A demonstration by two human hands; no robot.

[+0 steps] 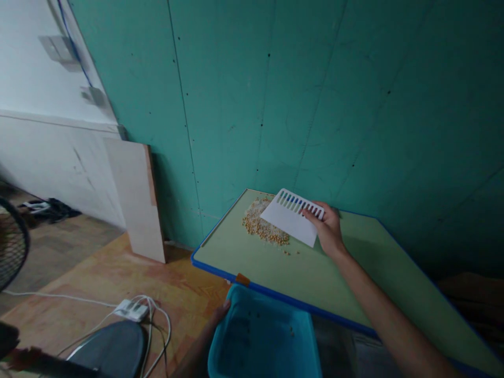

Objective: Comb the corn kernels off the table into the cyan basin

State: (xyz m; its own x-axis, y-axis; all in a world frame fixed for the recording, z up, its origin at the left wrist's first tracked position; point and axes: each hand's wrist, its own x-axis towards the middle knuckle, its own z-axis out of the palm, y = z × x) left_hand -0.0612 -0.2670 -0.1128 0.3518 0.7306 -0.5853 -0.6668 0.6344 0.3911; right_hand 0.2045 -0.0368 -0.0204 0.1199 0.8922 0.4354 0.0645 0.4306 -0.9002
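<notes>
My right hand (328, 228) grips a white plastic scraper (290, 223) with a row of slots along its far edge, thumb on top. It is tilted over the right side of a pile of yellow kernels and pale grains (255, 221) on a light green tabletop (224, 257) with blue edging. A few kernels lie apart, in front of the pile. Below the table's front edge, my left hand (219, 315) holds the left rim of a blue plastic basin (271, 357); most of its fingers are hidden. Several kernels sit inside the basin.
A green panel wall (252, 105) stands behind the table. A pale board (137, 205) leans on it at left. On the wooden floor are a white power strip (132, 310) with cables and a dark grey fan base (108, 349). Part of a fan guard (16, 247) shows at the left edge.
</notes>
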